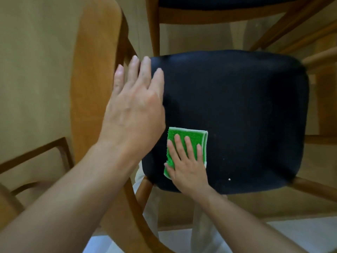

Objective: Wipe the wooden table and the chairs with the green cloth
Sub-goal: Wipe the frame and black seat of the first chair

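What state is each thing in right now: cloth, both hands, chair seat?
Green cloth: folded, lying flat on the seat under the right hand.
Right hand: fingers straight, pressing the cloth.
Left hand: open, fingers extended near the chair back; contact unclear.
Black chair seat: upright, a small white speck near its front edge.

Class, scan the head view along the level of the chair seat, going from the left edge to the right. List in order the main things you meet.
Curved wooden chair back → left hand, fingers straight → green cloth with the right hand flat on it → bare part of the black seat cushion.
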`<state>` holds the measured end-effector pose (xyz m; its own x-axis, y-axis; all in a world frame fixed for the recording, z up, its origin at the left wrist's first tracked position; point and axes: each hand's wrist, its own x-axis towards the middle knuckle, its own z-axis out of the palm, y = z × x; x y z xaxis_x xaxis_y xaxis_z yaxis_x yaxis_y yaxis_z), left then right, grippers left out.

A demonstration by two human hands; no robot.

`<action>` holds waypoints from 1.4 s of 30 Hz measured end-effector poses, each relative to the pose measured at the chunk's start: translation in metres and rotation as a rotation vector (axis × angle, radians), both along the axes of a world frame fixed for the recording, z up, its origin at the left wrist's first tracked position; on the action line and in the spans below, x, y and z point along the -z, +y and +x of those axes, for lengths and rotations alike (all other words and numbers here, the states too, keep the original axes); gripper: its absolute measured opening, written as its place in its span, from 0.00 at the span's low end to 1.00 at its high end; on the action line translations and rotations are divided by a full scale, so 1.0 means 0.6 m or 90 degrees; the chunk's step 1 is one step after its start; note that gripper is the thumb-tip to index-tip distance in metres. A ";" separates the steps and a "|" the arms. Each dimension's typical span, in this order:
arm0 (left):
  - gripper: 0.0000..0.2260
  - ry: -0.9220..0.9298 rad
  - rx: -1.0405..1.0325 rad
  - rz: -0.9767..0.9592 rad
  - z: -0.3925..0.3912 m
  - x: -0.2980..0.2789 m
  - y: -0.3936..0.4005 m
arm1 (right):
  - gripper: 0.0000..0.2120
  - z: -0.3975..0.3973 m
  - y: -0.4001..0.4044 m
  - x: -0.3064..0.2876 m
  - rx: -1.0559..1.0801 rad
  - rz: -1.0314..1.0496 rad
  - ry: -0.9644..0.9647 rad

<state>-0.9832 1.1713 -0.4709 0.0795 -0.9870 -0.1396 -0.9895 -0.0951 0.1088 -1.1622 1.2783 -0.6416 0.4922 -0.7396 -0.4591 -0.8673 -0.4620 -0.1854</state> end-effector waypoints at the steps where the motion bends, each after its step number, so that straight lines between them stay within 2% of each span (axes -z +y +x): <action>1: 0.23 -0.011 -0.001 -0.015 0.003 -0.002 0.014 | 0.32 -0.002 -0.002 0.003 -0.005 -0.001 0.006; 9: 0.33 -0.018 -0.080 -0.032 0.049 0.005 0.041 | 0.31 0.040 -0.094 0.010 -0.046 -0.008 -0.003; 12: 0.34 0.004 -0.091 -0.053 0.050 0.012 0.042 | 0.32 0.098 -0.197 0.013 -0.041 -0.029 -0.027; 15: 0.33 0.020 -0.102 -0.077 0.050 0.011 0.041 | 0.32 0.149 -0.290 0.006 0.027 -0.014 -0.045; 18: 0.32 0.033 -0.105 -0.088 0.049 0.009 0.038 | 0.33 0.171 -0.290 0.008 0.066 -0.024 -0.035; 22: 0.30 0.031 -0.104 -0.096 0.048 0.007 0.038 | 0.32 0.133 -0.169 0.006 -0.077 -0.040 -0.057; 25: 0.30 0.027 -0.100 -0.089 0.048 0.007 0.039 | 0.31 0.081 -0.077 0.005 -0.217 0.006 -0.051; 27: 0.30 0.022 -0.093 -0.083 0.048 0.008 0.039 | 0.31 0.065 -0.076 0.006 -0.285 0.023 -0.074; 30: 0.29 0.016 -0.085 -0.085 0.047 0.009 0.038 | 0.29 0.084 -0.159 0.010 -0.375 -0.010 -0.127; 32: 0.28 0.023 -0.091 -0.091 0.046 0.009 0.037 | 0.29 0.121 -0.236 0.013 -0.333 -0.055 -0.108; 34: 0.29 0.024 -0.093 -0.088 0.046 0.009 0.037 | 0.31 0.171 -0.306 0.014 -0.186 -0.077 -0.076; 37: 0.29 0.009 -0.090 -0.082 0.046 0.010 0.036 | 0.33 0.235 -0.364 0.007 0.030 -0.031 -0.021; 39: 0.28 -0.002 -0.088 -0.073 0.047 0.009 0.035 | 0.32 0.251 -0.358 0.002 0.062 -0.018 -0.003; 42: 0.27 -0.010 -0.088 -0.071 0.047 0.007 0.034 | 0.32 0.224 -0.288 -0.002 -0.021 -0.033 -0.015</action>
